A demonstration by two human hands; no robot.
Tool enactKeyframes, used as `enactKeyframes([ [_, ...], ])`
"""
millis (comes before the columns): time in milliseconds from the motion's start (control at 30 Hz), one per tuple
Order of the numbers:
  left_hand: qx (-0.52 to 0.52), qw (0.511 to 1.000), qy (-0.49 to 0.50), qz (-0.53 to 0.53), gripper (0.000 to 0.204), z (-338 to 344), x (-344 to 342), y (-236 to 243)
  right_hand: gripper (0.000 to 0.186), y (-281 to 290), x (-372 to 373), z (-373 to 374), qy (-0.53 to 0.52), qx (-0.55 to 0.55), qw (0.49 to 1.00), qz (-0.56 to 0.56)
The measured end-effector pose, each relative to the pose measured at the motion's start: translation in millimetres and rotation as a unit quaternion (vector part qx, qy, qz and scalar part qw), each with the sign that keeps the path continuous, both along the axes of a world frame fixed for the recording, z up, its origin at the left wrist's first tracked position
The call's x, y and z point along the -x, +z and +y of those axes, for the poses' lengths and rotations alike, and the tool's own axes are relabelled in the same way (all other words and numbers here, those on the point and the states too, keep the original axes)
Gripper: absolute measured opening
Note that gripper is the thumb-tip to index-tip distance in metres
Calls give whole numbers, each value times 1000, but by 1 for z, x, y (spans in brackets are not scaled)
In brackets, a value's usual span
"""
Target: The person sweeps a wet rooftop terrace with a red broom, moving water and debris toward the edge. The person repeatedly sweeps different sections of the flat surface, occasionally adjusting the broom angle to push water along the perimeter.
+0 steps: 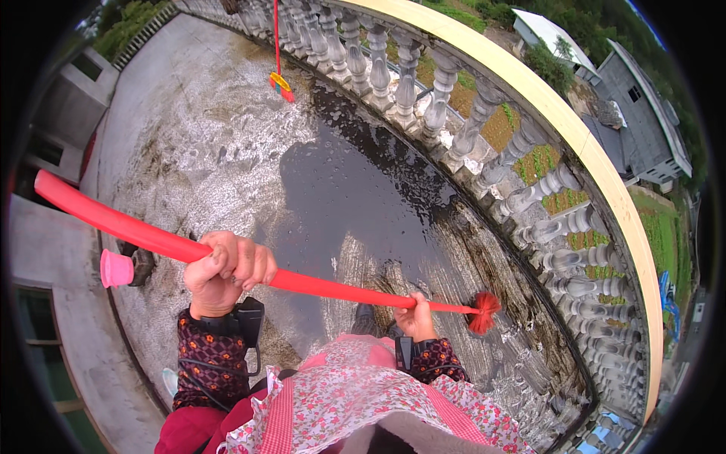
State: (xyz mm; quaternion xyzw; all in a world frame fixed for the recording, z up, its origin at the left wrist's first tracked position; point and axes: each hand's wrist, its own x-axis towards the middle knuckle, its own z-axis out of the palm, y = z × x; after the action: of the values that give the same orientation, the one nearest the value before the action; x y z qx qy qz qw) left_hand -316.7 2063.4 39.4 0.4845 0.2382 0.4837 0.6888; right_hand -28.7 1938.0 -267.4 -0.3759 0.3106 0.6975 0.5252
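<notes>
both hands clamped on the red broom handle [302,281]

your left hand [224,270] grips mid-handle; your right hand [415,315] grips near the red brush head [482,311], which sits low over the wet terrace floor [355,189] beside the stone balustrade [484,144].

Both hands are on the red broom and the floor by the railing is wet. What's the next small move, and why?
Probably a short push of the brush head toward the balusters. The left hand and right hand both grip the red handle, the bristles sit at the foot of the balustrade, and dark water pools along it.
</notes>
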Motion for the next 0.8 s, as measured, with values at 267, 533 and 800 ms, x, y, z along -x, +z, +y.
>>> enactKeyframes([
  [267, -25, 999, 36, 17, 44, -28, 4, 31, 21, -18, 30, -14, 97, -7, 991, 91],
  [533, -162, 975, 136, 65, 51, -110, 61, 72, 18, 40, 71, 30, 174, -135, 975, 26],
  [800, -119, 972, 203, 21, 47, -140, 37, 63, 32, 72, -2, -4, 493, -191, 836, -146],
])
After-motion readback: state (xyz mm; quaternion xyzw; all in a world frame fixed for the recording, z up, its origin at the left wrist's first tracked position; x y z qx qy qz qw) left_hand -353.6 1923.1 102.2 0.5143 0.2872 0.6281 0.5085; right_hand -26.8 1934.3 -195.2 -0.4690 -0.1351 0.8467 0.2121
